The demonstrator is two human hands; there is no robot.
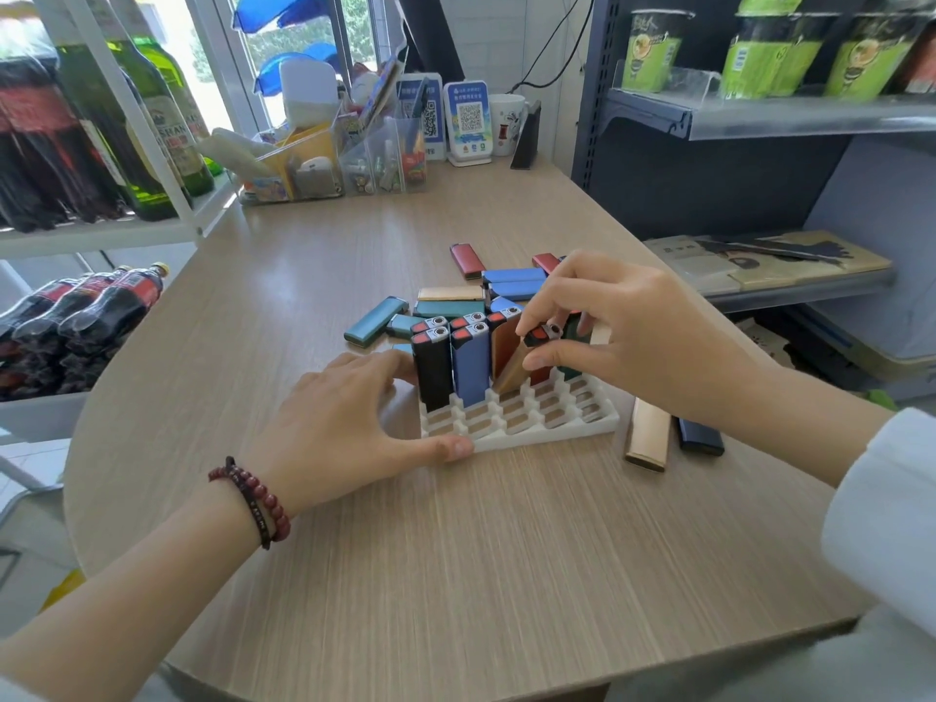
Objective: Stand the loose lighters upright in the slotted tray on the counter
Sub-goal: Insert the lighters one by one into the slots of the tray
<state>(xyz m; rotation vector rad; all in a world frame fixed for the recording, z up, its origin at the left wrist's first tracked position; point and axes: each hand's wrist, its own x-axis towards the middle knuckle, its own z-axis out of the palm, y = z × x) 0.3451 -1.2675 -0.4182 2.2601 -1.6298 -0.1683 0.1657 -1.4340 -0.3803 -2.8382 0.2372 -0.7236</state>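
While left hand [344, 423] touches the tray [557, 429], right hand [618, 321] pinches a tilted lighter [511, 373].

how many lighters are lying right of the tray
2: a gold lighter lying just off the right end of the tray, and a dark blue lighter beside it, further right. The right hand may hide others behind it.
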